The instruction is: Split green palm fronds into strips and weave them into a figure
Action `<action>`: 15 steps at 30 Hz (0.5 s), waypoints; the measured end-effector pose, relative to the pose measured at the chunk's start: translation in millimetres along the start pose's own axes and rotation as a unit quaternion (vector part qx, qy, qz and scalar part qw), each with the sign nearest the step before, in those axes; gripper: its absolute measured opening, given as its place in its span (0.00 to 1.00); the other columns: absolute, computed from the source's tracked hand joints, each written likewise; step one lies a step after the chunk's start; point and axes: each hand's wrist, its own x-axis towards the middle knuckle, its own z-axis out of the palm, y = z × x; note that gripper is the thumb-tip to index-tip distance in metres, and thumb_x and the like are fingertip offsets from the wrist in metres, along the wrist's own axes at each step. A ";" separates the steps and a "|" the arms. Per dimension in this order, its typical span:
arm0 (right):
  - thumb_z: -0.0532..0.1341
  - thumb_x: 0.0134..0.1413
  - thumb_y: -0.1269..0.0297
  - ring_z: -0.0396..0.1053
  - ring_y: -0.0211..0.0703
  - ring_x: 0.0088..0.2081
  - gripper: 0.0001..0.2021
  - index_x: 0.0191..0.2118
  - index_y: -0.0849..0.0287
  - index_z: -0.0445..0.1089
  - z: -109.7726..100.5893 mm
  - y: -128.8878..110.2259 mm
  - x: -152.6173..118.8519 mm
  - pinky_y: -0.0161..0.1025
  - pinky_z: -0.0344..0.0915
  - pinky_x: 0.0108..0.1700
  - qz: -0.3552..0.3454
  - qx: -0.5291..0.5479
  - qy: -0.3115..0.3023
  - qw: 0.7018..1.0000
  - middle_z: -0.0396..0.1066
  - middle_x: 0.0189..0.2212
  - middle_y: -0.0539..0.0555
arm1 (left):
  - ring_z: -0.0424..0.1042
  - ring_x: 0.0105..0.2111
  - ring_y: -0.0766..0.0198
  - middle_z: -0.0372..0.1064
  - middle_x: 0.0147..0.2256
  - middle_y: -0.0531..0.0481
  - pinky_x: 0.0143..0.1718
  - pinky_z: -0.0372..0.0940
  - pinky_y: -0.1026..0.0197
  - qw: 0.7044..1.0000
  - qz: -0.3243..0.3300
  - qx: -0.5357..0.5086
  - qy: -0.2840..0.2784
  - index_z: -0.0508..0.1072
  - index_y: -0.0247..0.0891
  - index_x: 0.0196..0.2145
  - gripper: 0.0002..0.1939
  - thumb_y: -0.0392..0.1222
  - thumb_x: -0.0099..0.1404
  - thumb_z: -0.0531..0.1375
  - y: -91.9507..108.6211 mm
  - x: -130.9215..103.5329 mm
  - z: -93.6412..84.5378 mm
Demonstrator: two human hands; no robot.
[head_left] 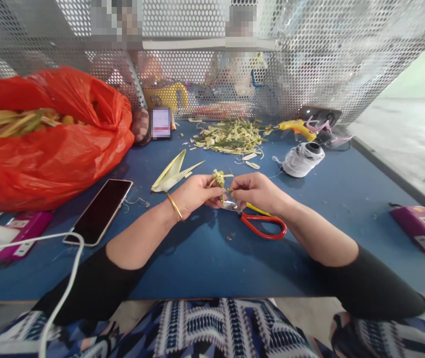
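Between thumb and fingers, my left hand (pixel 201 190) grips a small woven piece of pale green leaf strips (pixel 218 178), with a few strip ends sticking out. Close beside it, my right hand (pixel 255 190) is closed in a pinch at the lower part of the piece; its fingertips seem to hold a thin strip end, mostly hidden. Under my hands lie scissors with red and yellow handles (pixel 268 235), their blades partly covered. Left of my hands rests a folded pale leaf (pixel 173 174).
Leaf scraps (pixel 234 136) are heaped at the back before a perforated metal screen (pixel 197 69). A white thread spool (pixel 303 160) and yellow glue gun (pixel 297 130) stand right. Left are a red plastic bag (pixel 96 154) of husks, a phone (pixel 100 211) and a white cable (pixel 72 278).
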 end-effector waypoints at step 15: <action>0.58 0.49 0.65 0.63 0.34 0.18 0.11 0.18 0.59 0.63 15.1 -4.1 -3.5 0.32 0.59 0.24 -0.024 -0.074 0.072 0.994 0.64 0.14 0.46 | 0.63 0.21 0.71 0.63 0.16 0.58 0.27 0.58 0.65 0.989 0.048 -0.055 0.132 0.67 0.36 0.16 0.18 0.44 0.36 0.74 -5.5 4.4 9.3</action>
